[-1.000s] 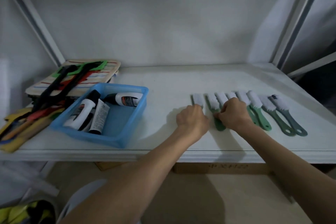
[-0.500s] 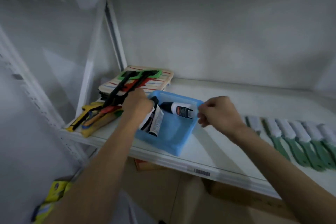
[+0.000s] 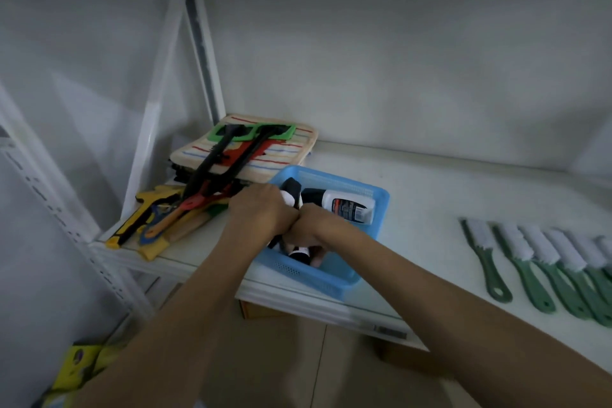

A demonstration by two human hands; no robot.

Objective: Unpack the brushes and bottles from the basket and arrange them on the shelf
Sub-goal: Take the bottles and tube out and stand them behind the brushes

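Both hands have left the brushes for the basket: left hand and right hand closing on bottles, grips partly hidden; bottles come next.

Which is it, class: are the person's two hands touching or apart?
Touching. The head view shows the left hand and right hand pressed knuckle to knuckle over the blue basket, with no gap between them.

A blue plastic basket is set near the front edge of the white shelf. A white bottle with a black cap is laid on its side inside it, along the far wall. Green-handled, white-bristled brushes are lined up side by side at the right, handles toward the front.
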